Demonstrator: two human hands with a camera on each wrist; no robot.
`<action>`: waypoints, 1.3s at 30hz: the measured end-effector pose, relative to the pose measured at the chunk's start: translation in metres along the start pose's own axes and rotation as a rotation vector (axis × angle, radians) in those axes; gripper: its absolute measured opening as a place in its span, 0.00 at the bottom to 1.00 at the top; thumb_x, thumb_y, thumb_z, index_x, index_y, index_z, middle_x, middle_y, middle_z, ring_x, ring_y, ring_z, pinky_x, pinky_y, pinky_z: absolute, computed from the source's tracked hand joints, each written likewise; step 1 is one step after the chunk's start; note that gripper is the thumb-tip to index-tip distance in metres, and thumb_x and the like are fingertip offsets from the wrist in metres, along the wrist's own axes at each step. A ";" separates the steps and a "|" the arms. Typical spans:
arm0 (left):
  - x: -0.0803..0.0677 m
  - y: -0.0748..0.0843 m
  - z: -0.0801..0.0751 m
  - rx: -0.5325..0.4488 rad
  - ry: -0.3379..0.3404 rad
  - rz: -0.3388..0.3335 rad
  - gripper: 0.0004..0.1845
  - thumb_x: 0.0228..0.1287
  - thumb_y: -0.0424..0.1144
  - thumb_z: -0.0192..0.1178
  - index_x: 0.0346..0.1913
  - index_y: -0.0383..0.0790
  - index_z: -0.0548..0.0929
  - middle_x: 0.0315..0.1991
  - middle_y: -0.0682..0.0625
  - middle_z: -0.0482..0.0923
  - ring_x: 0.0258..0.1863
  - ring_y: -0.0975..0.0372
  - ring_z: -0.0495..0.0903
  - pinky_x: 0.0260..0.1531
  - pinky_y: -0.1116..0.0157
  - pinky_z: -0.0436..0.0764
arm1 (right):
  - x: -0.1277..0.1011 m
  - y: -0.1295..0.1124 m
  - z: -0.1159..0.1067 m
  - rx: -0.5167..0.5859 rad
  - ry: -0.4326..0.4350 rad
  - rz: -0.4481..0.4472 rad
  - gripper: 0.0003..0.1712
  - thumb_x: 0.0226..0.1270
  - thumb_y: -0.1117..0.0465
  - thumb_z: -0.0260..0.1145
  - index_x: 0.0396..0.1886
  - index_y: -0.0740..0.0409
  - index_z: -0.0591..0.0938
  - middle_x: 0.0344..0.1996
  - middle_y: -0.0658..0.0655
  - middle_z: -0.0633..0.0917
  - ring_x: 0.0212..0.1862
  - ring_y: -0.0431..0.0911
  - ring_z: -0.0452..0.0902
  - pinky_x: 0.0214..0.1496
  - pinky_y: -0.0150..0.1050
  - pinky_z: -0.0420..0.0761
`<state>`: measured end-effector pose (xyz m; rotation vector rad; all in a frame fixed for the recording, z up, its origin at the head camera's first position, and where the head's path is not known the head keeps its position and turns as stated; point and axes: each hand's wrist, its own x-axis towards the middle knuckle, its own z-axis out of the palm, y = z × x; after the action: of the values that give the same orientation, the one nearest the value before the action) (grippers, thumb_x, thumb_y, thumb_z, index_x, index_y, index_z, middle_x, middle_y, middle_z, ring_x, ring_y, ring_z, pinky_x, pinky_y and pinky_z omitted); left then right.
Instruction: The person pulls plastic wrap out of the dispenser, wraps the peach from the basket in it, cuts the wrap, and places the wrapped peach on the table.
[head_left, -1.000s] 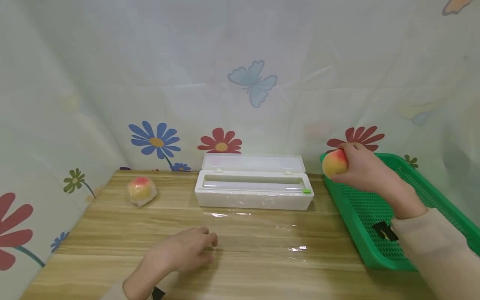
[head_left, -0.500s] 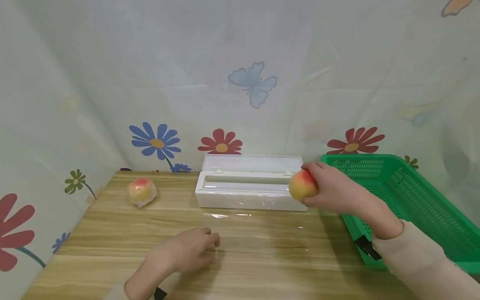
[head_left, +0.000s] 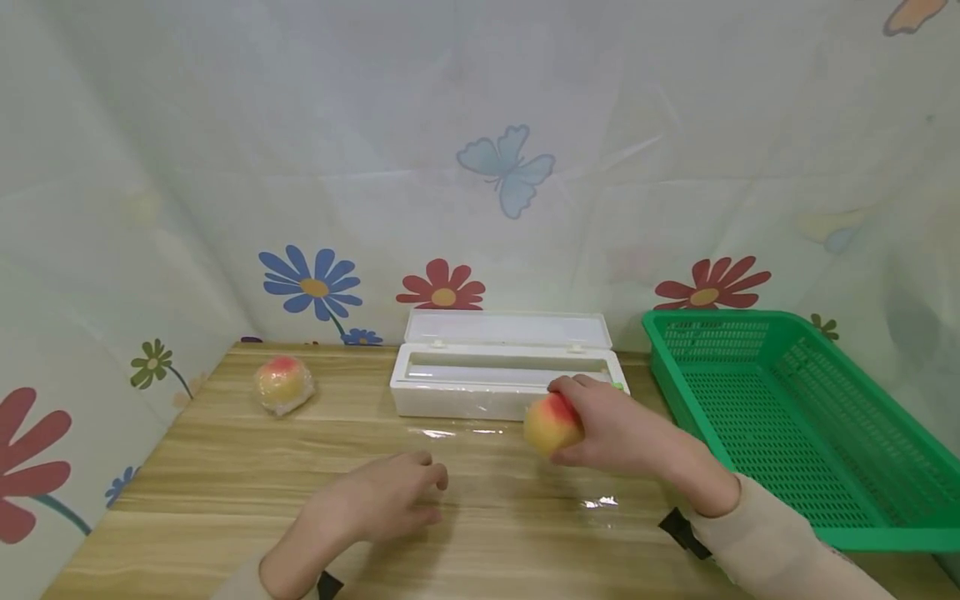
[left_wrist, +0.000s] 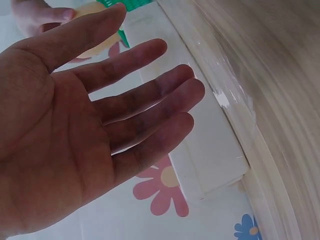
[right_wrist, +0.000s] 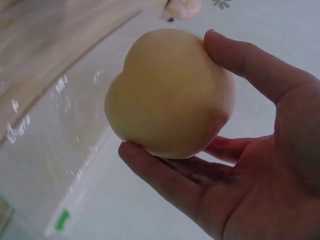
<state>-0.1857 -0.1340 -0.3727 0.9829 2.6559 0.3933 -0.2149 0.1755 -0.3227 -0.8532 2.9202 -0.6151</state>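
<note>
My right hand grips a yellow-and-red peach just above a sheet of clear film spread on the wooden table. In the right wrist view the peach sits between thumb and fingers. My left hand lies flat on the table at the film's left edge, fingers straight and holding nothing. Behind the film stands a white wrap dispenser box with its lid up. A second peach wrapped in film lies at the far left.
A green perforated plastic basket stands on the right side of the table and looks empty. A flower-and-butterfly patterned cloth closes off the back and sides. The dispenser box also shows in the left wrist view.
My right hand has carried the peach from above the green basket leftward and down, to just over the film in front of the dispenser. The left hand has stayed put.
</note>
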 end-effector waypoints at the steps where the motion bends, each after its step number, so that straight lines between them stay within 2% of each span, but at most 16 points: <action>1: 0.000 0.000 0.000 0.004 0.003 0.005 0.14 0.68 0.44 0.70 0.51 0.42 0.85 0.41 0.53 0.79 0.38 0.66 0.78 0.42 0.61 0.82 | 0.001 -0.001 0.005 0.005 0.003 -0.014 0.38 0.49 0.56 0.84 0.58 0.63 0.77 0.42 0.51 0.80 0.42 0.45 0.76 0.45 0.43 0.80; 4: 0.001 0.000 0.000 0.013 0.007 0.013 0.14 0.67 0.44 0.70 0.51 0.41 0.85 0.41 0.53 0.79 0.39 0.66 0.79 0.42 0.61 0.82 | 0.003 -0.002 0.019 0.020 0.010 -0.059 0.36 0.49 0.57 0.83 0.57 0.63 0.77 0.41 0.50 0.80 0.41 0.44 0.76 0.45 0.43 0.80; 7: 0.002 -0.001 0.001 0.022 0.021 0.023 0.14 0.67 0.44 0.70 0.50 0.40 0.85 0.41 0.52 0.79 0.39 0.65 0.79 0.42 0.61 0.82 | 0.006 -0.004 0.032 0.046 0.001 -0.065 0.37 0.49 0.58 0.82 0.57 0.63 0.77 0.43 0.51 0.80 0.42 0.44 0.76 0.46 0.44 0.79; 17: 0.011 0.003 0.005 0.072 0.071 0.073 0.14 0.64 0.44 0.72 0.45 0.39 0.86 0.34 0.56 0.73 0.31 0.66 0.72 0.34 0.64 0.78 | 0.015 -0.008 0.072 0.056 -0.016 -0.101 0.38 0.48 0.57 0.83 0.58 0.64 0.76 0.45 0.52 0.77 0.45 0.46 0.76 0.50 0.45 0.80; 27: 0.020 0.009 0.004 0.065 0.046 0.034 0.11 0.64 0.44 0.72 0.38 0.40 0.85 0.32 0.57 0.69 0.27 0.67 0.69 0.28 0.66 0.74 | 0.015 -0.008 0.086 0.090 -0.008 -0.106 0.42 0.51 0.61 0.81 0.64 0.70 0.74 0.51 0.59 0.79 0.50 0.51 0.78 0.55 0.50 0.80; 32: 0.023 0.011 0.006 0.084 0.063 0.035 0.11 0.62 0.43 0.73 0.35 0.42 0.83 0.31 0.57 0.69 0.26 0.66 0.68 0.28 0.66 0.74 | 0.012 -0.007 0.088 0.092 0.007 -0.130 0.46 0.54 0.61 0.81 0.69 0.71 0.69 0.56 0.63 0.78 0.54 0.54 0.78 0.59 0.52 0.78; 35: 0.028 0.012 0.008 0.096 0.075 0.035 0.10 0.61 0.41 0.73 0.31 0.44 0.81 0.30 0.57 0.68 0.26 0.66 0.68 0.27 0.67 0.73 | 0.009 -0.008 0.086 0.064 0.048 -0.071 0.51 0.50 0.57 0.84 0.70 0.69 0.68 0.59 0.64 0.76 0.57 0.55 0.76 0.59 0.53 0.79; 37: 0.031 0.013 0.010 0.107 0.081 0.032 0.10 0.59 0.39 0.73 0.29 0.45 0.80 0.30 0.57 0.69 0.26 0.66 0.68 0.27 0.67 0.73 | 0.006 -0.010 0.083 0.038 0.076 0.004 0.52 0.46 0.54 0.87 0.67 0.67 0.70 0.58 0.62 0.76 0.57 0.55 0.76 0.57 0.52 0.80; 39: 0.034 0.013 0.012 0.121 0.082 0.025 0.10 0.58 0.39 0.72 0.28 0.45 0.80 0.30 0.57 0.69 0.26 0.66 0.68 0.27 0.66 0.74 | 0.003 -0.011 0.078 0.017 0.090 0.092 0.50 0.42 0.51 0.88 0.61 0.65 0.73 0.52 0.60 0.77 0.53 0.53 0.77 0.52 0.50 0.81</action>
<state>-0.1987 -0.0997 -0.3845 1.0576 2.7721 0.2864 -0.2005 0.1378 -0.3901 -0.7019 3.0094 -0.6880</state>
